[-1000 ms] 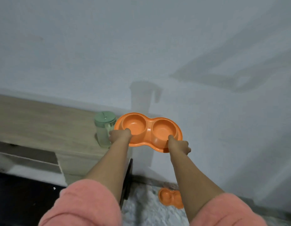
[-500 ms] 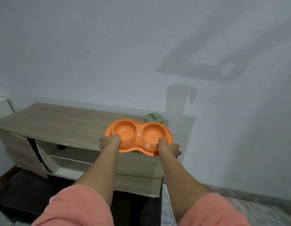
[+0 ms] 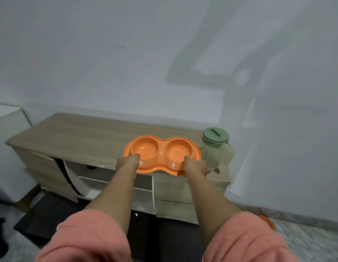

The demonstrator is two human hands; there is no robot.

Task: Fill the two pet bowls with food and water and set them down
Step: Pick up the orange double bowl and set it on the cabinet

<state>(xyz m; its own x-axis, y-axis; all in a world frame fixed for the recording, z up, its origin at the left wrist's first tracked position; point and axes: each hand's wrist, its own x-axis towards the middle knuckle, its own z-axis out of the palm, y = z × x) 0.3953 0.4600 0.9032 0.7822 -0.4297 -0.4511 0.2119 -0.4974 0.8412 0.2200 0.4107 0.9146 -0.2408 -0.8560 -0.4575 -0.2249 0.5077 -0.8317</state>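
Two hands: both on one orange double bowl (image 3: 162, 155); left hand (image 3: 127, 162) grips near-left rim, thumb hooked into left cup; right hand (image 3: 195, 165) grips near-right rim, thumb at edge of right cup.
Bowl position: at front edge of wooden cabinet surface (image 3: 79, 137), right of centre. Near rim overhangs the edge a little. Can't tell if base is fully down or just above the top.
Step in hand (my read): setting bowl on surface so it can be filled.
How to do it well: keep it level, both sides lowering together; push it back from the edge so no part hangs over; leave a gap to the jug (image 3: 215, 148), w/ room to lift and tip it; let go only once base sits flat.
Risk: released as is, it could tip fwd off the edge.
Bowl look: one-piece moulded plastic, peanut outline, two round cups side by side, wide flat flange all round. Both cups look empty and dry, no food or water seen.
Jug: clear body, green lid w/ handle, just right of bowl, near the surface's right end. Contents not clear from here.
Second bowl: orange sliver on the floor (image 3: 266, 223), low right, mostly hidden behind right sleeve (image 3: 245, 241); prob. the other bowl, can't confirm.
Progress: early, nothing filled yet.
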